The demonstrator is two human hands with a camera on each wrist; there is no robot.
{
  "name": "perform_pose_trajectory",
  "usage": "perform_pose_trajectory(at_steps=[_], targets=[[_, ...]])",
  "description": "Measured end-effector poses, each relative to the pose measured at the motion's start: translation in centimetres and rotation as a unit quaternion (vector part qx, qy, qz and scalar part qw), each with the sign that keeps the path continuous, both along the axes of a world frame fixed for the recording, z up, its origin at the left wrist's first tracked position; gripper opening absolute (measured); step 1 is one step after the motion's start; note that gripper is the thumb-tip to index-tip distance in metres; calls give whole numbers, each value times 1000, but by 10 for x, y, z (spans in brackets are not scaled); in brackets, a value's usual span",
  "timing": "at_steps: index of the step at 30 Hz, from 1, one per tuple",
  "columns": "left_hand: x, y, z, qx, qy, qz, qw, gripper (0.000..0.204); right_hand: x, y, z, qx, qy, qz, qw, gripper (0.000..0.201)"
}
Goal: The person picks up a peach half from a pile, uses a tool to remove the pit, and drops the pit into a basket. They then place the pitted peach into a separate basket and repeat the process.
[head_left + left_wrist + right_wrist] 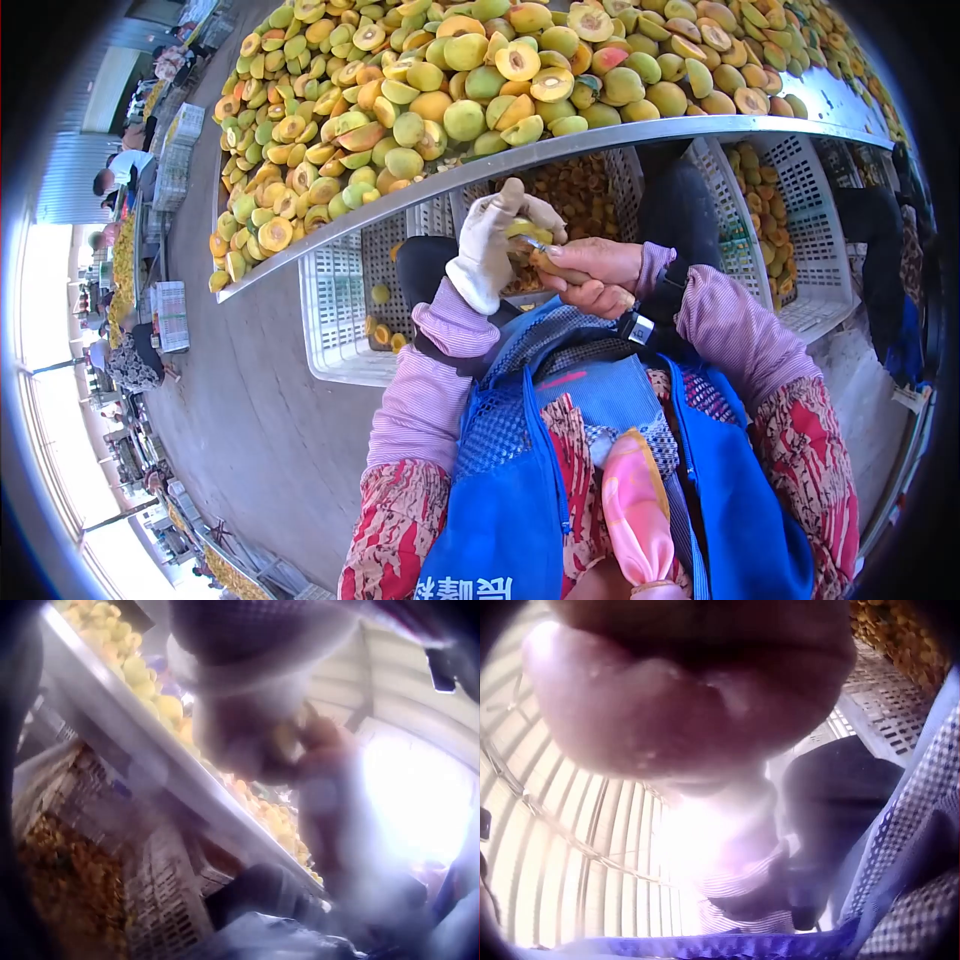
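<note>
My left hand (pixel 487 248), in a white glove, holds a yellow-green piece of fruit (pixel 524 230) that looks like apricot, over the crates in front of my lap. My bare right hand (pixel 603 268) grips a small pitting knife (pixel 550 266) with a brownish handle. Its metal tip meets the fruit between the two hands. In the left wrist view the gloved hand (pixel 247 731) is blurred and backlit. The right wrist view shows the underside of the right hand (pixel 697 712) close up, with the knife hidden.
A metal-edged table (pixel 560 148) heaped with halved and whole fruit (pixel 400 90) spans the front. Below it stand white plastic crates (pixel 335 310), some holding cut fruit pieces (pixel 585 195). Grey floor (pixel 250 400) lies at the left, with other people (pixel 135 355) at further tables.
</note>
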State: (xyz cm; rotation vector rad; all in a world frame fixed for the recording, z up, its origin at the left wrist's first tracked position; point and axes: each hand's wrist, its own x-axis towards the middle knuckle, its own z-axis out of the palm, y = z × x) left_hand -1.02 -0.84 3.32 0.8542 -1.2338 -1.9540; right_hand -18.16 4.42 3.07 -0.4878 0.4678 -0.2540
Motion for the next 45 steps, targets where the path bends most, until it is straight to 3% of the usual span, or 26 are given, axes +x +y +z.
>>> perform_pose_trajectory(at_steps=[1,3,4,6,7,8,9,10,11,12,13,14,16,18,20,24,27,28,29,31,32,36,38,40,42,45], targets=[[-6,1,-1,66,89,6,994,51,-2,-1,-4,-4,0,-1,1000,40],[-16,5,3,208,234,22,949,47,-2,3,-12,29,-129,-2,991,42],[-20,7,5,205,234,21,950,47,-2,5,-15,48,-133,-7,990,43],[-27,6,8,180,88,186,962,45,-4,7,-21,33,-173,-56,983,44],[-14,0,-1,67,7,191,979,42,-6,6,-25,25,-158,-84,984,43],[5,-6,-6,-155,-127,192,961,42,-13,1,-24,17,-31,-90,995,38],[21,-9,4,-7,-73,249,966,40,-10,1,-46,-194,166,-108,961,36],[40,-13,4,-56,-152,313,936,36,-5,3,-73,-389,345,-122,845,33],[74,-24,-11,-120,-310,310,891,33,-4,5,-84,-448,418,-145,777,30],[97,-29,6,-260,-594,247,720,30,-2,1,-75,-449,411,-145,780,30],[114,-35,10,-301,-738,243,553,31,-2,-2,-58,-330,396,-141,845,31],[124,-40,12,-312,-815,231,431,33,-2,-5,-49,-204,374,-133,895,32],[135,-65,15,-361,-752,240,496,35,2,-9,-61,-220,367,-140,893,32],[120,-101,8,-413,-629,249,610,40,8,-7,-76,-245,349,-152,892,31],[92,-135,3,-452,-598,220,624,48,9,-7,-71,-247,347,-141,894,29],[62,-175,-17,-386,-677,104,618,56,11,-8,-59,-244,358,-163,887,25],[86,-188,-28,-428,-576,124,685,53,12,-7,-49,-218,283,-221,907,20],[84,-176,-15,-408,-520,170,731,49,12,-9,-39,-221,284,-224,906,20],[81,-163,-4,-295,-387,222,845,44,13,-12,-30,-235,264,-227,908,20],[75,-132,10,-69,-60,242,966,35,18,-16,-20,-259,233,-229,909,20],[74,-116,12,31,122,212,969,32,23,-17,-11,-259,231,-226,910,20],[47,-56,17,120,224,244,936,40,46,-16,12,-366,281,-210,862,29],[30,-35,19,143,206,301,920,40,57,-15,5,-505,254,-297,770,31],[17,-19,12,19,113,320,941,40,57,-14,7,-523,266,-283,759,31],[8,-12,11,85,169,328,926,40,57,-13,13,-538,286,-289,738,30],[0,-3,11,30,120,312,942,40,59,-13,9,-561,296,-322,703,31]])
